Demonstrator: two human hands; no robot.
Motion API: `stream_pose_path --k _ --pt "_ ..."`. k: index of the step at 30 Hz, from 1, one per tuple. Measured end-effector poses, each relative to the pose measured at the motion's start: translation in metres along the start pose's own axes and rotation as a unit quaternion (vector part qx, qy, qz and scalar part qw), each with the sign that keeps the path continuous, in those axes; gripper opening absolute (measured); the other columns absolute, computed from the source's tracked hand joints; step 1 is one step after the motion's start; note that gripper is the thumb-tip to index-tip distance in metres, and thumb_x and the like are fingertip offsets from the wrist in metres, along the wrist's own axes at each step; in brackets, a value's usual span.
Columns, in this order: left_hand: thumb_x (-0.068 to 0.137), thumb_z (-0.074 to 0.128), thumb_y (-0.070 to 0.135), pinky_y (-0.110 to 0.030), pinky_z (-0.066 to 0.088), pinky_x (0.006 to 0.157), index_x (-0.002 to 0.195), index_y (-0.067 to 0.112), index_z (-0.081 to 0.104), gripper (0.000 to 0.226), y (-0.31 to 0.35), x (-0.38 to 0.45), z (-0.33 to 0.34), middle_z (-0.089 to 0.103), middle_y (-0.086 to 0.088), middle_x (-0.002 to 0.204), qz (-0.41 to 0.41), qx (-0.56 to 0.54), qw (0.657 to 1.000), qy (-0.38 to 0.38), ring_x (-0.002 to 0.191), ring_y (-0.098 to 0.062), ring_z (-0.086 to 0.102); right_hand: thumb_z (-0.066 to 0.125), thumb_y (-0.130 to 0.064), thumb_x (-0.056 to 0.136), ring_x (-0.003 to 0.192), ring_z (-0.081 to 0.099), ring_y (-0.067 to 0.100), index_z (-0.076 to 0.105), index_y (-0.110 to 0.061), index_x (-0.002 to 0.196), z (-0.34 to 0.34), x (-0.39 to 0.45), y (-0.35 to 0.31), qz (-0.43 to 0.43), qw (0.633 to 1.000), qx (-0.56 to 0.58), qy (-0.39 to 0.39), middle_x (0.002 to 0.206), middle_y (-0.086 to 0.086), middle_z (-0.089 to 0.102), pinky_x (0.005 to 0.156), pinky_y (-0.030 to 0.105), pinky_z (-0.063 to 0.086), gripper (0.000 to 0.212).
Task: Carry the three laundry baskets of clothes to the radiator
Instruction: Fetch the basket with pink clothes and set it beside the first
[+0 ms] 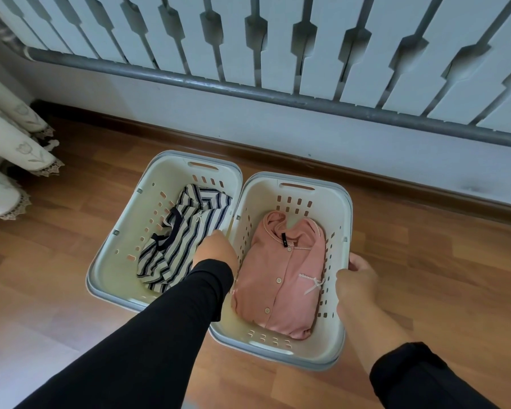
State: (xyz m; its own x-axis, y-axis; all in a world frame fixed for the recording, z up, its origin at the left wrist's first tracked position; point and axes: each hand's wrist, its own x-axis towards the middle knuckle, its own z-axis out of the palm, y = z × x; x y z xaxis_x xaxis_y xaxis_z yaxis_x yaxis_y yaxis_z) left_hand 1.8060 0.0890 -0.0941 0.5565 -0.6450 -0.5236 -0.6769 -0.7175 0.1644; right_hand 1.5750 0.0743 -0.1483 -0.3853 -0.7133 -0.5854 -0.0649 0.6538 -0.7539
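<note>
Two baskets side by side, touching, on wood floor [425, 276] below radiator [278, 39] at 12 o'clock. Left basket [121, 231] holds striped garment [183, 237]; right basket [334, 343] holds pink garment [281, 276]. Left hand [216, 249] at right basket's 9 o'clock rim, between baskets, fingers curled over edge. Right hand [357, 278] at 3 o'clock rim, fingers wrapped on it. Lace curtain [12, 149] at 9 o'clock.
</note>
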Motion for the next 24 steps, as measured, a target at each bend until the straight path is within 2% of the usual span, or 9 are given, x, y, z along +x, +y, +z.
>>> stream_pose_path --k 3,8,10,13,15,21,24 --pt "0.091 0.042 0.001 -0.036 0.052 0.088 0.136 0.008 0.044 0.045 0.001 -0.001 0.0 0.064 -0.012 0.123 0.001 -0.001 1.0 -0.003 0.113 -0.029 0.062 0.041 0.014 0.084 0.077 0.068 0.026 0.074 -0.02 0.106 0.0 -0.001 0.0 0.0 1.0 0.0 -0.001 0.096 0.007 0.075 0.078 0.046 0.061 0.053" --pt "0.091 0.043 0.0 -0.037 0.053 0.089 0.136 0.006 0.045 0.046 0.0 -0.002 0.0 0.064 -0.012 0.123 0.005 0.003 1.0 0.001 0.112 -0.029 0.062 0.042 0.014 0.085 0.08 0.069 0.03 0.073 -0.017 0.107 0.001 0.0 -0.001 0.005 1.0 -0.004 0.005 0.096 0.009 0.074 0.08 0.051 0.063 0.049" --pt "0.09 0.043 -0.001 -0.037 0.053 0.09 0.136 0.006 0.045 0.046 0.0 -0.002 0.0 0.063 -0.013 0.123 0.006 0.007 1.0 -0.003 0.113 -0.029 0.062 0.043 0.012 0.085 0.08 0.069 0.029 0.072 -0.02 0.103 0.002 -0.002 0.001 0.001 1.0 -0.008 0.011 0.093 0.006 0.074 0.075 0.045 0.063 0.047" --pt "0.09 0.044 -0.001 -0.038 0.054 0.092 0.136 0.004 0.043 0.047 -0.001 -0.001 0.0 0.062 -0.013 0.124 0.009 0.01 1.0 -0.007 0.113 -0.029 0.061 0.044 0.012 0.085 0.076 0.068 0.023 0.071 -0.022 0.1 0.003 -0.006 0.003 -0.011 1.0 -0.02 0.012 0.089 0.003 0.073 0.066 0.032 0.055 0.046" --pt "0.089 0.046 -0.001 -0.038 0.054 0.093 0.136 0.004 0.043 0.047 -0.001 0.0 -0.001 0.062 -0.014 0.125 0.007 0.017 1.0 -0.009 0.114 -0.029 0.061 0.043 0.012 0.084 0.073 0.067 0.021 0.072 -0.021 0.1 0.003 -0.007 0.003 -0.011 1.0 -0.024 0.013 0.088 0.002 0.073 0.064 0.029 0.052 0.046" --pt "0.09 0.047 -0.001 -0.036 0.054 0.091 0.133 0.003 0.044 0.044 0.0 0.0 0.0 0.064 -0.014 0.122 0.004 0.029 0.999 -0.013 0.112 -0.029 0.063 0.042 0.012 0.084 0.073 0.065 0.022 0.073 -0.017 0.104 0.0 -0.009 0.002 -0.018 0.999 -0.042 0.007 0.091 0.007 0.073 0.064 0.031 0.053 0.046" --pt "0.09 0.046 0.0 -0.036 0.053 0.089 0.131 0.002 0.046 0.041 -0.001 0.001 0.0 0.064 -0.014 0.121 0.004 0.037 0.999 -0.011 0.111 -0.029 0.063 0.042 0.013 0.085 0.074 0.065 0.023 0.071 -0.02 0.101 0.001 -0.011 0.0 -0.027 0.998 -0.05 0.001 0.092 0.007 0.072 0.063 0.032 0.053 0.047"
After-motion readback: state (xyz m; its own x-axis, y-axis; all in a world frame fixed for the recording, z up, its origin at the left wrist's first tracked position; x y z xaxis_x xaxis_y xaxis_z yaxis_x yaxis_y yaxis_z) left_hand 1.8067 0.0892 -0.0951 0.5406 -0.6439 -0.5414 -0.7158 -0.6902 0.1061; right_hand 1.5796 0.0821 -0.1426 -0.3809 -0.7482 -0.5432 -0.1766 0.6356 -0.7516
